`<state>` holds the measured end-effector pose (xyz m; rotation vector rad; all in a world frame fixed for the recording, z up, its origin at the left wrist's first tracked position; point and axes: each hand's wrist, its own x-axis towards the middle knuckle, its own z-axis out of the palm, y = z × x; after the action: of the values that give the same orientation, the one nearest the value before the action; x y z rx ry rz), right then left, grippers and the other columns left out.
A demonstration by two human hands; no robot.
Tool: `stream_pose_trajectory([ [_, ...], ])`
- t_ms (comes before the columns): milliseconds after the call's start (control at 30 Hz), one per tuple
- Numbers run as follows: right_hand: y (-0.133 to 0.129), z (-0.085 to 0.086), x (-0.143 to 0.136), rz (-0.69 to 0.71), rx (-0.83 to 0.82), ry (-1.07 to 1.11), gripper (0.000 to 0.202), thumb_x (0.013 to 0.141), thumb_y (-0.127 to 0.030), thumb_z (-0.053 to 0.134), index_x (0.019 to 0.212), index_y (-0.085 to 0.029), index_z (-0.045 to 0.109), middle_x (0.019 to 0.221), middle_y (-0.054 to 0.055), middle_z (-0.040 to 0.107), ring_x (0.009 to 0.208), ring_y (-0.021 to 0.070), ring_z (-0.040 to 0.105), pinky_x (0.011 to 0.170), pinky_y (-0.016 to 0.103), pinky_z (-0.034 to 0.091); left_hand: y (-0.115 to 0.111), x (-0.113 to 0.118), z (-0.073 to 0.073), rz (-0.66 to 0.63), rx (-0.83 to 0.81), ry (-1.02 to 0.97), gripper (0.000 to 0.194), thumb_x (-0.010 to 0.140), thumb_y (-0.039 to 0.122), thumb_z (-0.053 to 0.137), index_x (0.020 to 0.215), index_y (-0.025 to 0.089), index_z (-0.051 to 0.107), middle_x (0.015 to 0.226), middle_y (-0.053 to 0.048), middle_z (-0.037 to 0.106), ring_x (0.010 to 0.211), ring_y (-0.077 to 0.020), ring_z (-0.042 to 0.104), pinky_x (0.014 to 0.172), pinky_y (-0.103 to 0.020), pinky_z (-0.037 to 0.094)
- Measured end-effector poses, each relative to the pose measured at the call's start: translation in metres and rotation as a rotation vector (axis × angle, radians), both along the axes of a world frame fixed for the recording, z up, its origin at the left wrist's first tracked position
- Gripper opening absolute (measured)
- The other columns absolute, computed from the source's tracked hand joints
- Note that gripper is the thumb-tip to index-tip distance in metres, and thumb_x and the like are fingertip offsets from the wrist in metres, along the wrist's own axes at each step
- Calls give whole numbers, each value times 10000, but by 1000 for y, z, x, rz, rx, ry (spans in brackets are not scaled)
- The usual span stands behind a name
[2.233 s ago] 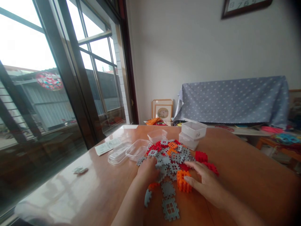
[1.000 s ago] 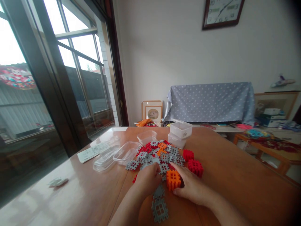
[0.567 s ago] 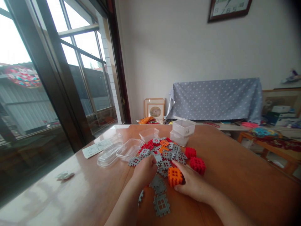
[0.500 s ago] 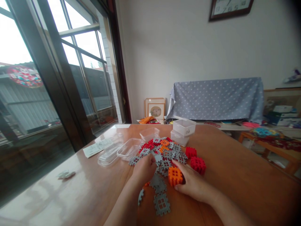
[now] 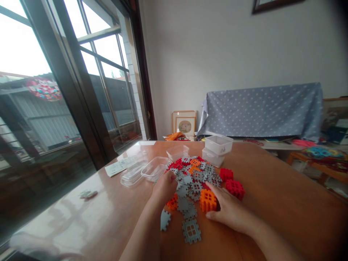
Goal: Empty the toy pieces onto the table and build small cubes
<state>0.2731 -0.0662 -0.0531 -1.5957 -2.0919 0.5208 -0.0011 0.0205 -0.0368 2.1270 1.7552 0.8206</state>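
Observation:
My left hand [image 5: 165,185] is closed at the left edge of a pile of grey, red and orange notched square pieces [image 5: 198,177]; anything inside its curled fingers is hidden. A stack of orange pieces [image 5: 208,200] stands at the near right of the pile. Around its right side, my right hand [image 5: 227,207] has thumb and forefinger spread, with a gap at the palm. Behind that hand are two red stacks [image 5: 235,189] [image 5: 226,174]. Loose grey pieces [image 5: 191,231] [image 5: 165,219] and an orange piece [image 5: 172,202] lie nearer me.
Clear plastic tubs [image 5: 154,169] and a paper sheet [image 5: 122,165] lie left of the pile. Two white tubs [image 5: 219,144] are stacked behind it. A small pale packet [image 5: 88,194] rests on the wooden table [image 5: 114,217] at far left.
The camera view has shifted, moving the table things rightward in the picture. My left hand has uncovered more of the orange piece beside it. My right hand has eased slightly off the orange stack.

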Motion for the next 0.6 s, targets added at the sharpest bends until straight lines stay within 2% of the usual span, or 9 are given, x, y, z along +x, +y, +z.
stream_pose_trajectory([
  [100,-1,3,2,-7,41,2,1008,725,-564,750,1576,-263,301,1543,116,467,1387,334,455,1137,460,366,0,-6,1,-7,-33,-16,75,753,158,518,731,210,567,699,-1,610,639,-147,511,559,-250,250],
  [233,-4,12,1,-80,178,20,853,812,-638,653,1531,-273,376,1457,119,547,1326,326,512,1104,498,404,-1,-9,4,17,-38,-34,91,769,191,523,683,204,550,666,-1,591,614,-144,497,555,-258,235],
  [367,-10,21,-9,-39,376,26,557,887,-560,620,1357,-263,569,1325,93,635,1242,290,563,1072,467,448,3,-10,5,35,-27,-104,104,760,194,516,658,203,534,626,8,571,586,-138,482,544,-260,223],
  [467,-17,22,-23,38,514,3,406,912,-464,627,1271,-274,632,1220,82,682,1162,278,600,1010,442,495,9,-12,2,40,-31,-208,114,747,202,525,633,202,530,582,16,540,572,-135,478,538,-254,228],
  [600,-25,22,-45,112,567,-54,305,935,-333,601,1226,-258,651,1150,80,701,1095,267,615,974,436,502,16,-13,-2,69,-49,-517,80,737,234,576,667,198,565,586,21,549,573,-132,496,532,-235,259],
])
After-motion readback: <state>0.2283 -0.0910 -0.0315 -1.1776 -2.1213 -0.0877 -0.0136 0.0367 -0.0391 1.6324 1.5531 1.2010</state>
